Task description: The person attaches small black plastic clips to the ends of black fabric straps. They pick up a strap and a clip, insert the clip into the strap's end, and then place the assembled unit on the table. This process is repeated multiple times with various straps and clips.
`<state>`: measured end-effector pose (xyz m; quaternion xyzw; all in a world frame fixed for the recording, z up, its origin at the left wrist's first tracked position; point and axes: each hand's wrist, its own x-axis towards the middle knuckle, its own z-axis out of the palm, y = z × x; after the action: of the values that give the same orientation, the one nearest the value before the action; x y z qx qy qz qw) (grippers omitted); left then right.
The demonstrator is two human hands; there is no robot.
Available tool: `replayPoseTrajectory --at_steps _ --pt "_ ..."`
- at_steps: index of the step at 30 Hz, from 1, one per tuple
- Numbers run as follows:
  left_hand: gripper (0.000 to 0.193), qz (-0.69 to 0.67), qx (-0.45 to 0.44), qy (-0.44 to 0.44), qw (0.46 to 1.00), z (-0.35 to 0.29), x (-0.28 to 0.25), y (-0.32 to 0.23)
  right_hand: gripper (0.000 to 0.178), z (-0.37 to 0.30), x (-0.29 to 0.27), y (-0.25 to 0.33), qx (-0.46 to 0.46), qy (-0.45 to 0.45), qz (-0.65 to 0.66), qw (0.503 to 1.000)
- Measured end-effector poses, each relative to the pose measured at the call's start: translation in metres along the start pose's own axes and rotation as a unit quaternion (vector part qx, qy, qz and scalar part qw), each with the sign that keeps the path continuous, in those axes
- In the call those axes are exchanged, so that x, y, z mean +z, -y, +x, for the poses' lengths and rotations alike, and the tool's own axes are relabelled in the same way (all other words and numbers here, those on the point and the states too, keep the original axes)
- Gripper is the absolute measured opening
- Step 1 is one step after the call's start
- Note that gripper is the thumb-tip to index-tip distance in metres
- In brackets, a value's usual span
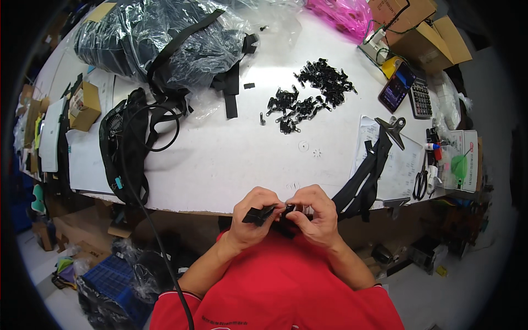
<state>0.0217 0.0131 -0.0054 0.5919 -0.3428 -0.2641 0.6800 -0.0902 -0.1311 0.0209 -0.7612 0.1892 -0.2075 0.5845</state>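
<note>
Strap (259, 215), clamped by fingers of the left hand (248, 201), could slip loose if the right hand (320, 218), fingertips pinching what may be a zipper slider (289, 208), tugs crooked.

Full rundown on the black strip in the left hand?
The black strip is flat and matte, apparently fabric. The left hand grips it by the near edge of the white table; its free end juts toward picture left. Fingers hide part of it; whether the dark bit at the right hand's fingertips belongs to it can't be told.
</note>
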Motion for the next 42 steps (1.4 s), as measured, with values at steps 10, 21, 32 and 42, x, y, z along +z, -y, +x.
replayPoseTrajectory --at_steps 10,21,32,42 --pt "0.012 -0.277 -0.329 0.056 0.901 0.000 -0.002 -0.002 0.014 -0.018 -0.003 -0.001 0.148 0.034 0.070 0.986" --pt "0.011 -0.330 -0.373 0.057 0.865 0.014 0.002 0.001 0.019 -0.037 -0.003 0.005 0.172 0.092 -0.018 0.981" --pt "0.036 -0.418 -0.390 0.074 0.817 0.018 0.005 -0.002 0.024 0.038 -0.125 0.004 0.005 -0.177 -0.469 0.865" --pt "0.019 -0.162 -0.373 0.161 0.899 0.000 -0.010 -0.020 0.010 0.017 -0.049 0.002 0.088 -0.143 0.020 0.986"
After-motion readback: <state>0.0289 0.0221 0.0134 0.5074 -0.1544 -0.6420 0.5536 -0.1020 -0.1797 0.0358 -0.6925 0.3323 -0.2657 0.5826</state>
